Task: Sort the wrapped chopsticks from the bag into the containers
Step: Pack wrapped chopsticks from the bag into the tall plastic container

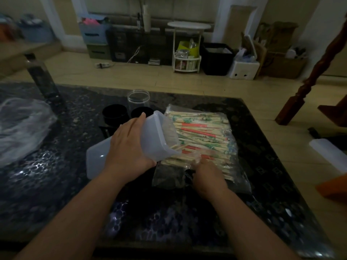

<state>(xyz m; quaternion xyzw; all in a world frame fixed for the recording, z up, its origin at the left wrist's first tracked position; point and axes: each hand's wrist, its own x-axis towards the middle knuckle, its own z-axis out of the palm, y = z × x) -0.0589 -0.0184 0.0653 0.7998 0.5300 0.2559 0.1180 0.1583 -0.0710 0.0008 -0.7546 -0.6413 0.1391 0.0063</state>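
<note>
With the left hand [129,147], gripped the tilted tub [159,136], mouth against the chopsticks [202,132] in the bag [165,178] on the table [56,184]. Had the right hand [208,177] at the bag's opening, grip impossible to tell. Filling step, likely; next called for sliding a bundle in.

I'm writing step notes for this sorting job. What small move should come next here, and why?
Probably slide a small bundle of chopsticks into the container. The left hand holds it tipped, mouth facing the bag, a few stick ends already at its lip, and the right hand sits at the bag's open end.
</note>
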